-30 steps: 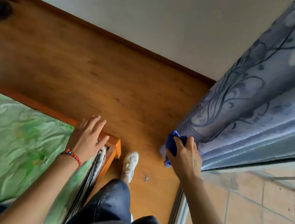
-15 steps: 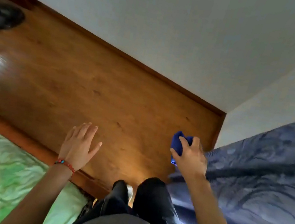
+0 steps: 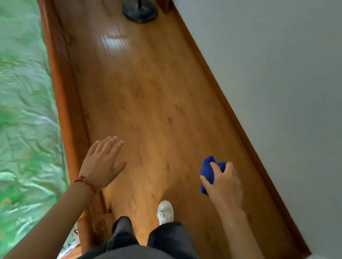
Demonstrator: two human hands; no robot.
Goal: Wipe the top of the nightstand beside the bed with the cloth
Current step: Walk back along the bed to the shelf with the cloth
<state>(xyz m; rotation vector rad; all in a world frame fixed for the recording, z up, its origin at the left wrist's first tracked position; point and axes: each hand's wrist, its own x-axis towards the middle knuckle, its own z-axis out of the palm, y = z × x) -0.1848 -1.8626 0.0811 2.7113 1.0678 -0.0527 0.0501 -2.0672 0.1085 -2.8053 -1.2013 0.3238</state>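
We stand in a narrow strip of wooden floor (image 3: 148, 94) between the white wall (image 3: 286, 81) on our right and the bed (image 3: 8, 124), with its green cover, on our left. Far ahead on the floor is the round black base of a stand (image 3: 139, 12). No nightstand shows anywhere in view, so we judge the wiping has not begun and the walk toward it is the step in hand.

Our left hand (image 3: 102, 164) hangs empty over the floor beside the bed's wooden rail, fingers spread flat. Our right hand (image 3: 223, 183) is curled around the blue cloth (image 3: 209, 172), which is bunched into a ball, held in the air.

The passage is tight: a foot could catch the bed rail, or later the stand's base. The cloth, balled as it is, would wipe poorly unless opened out.
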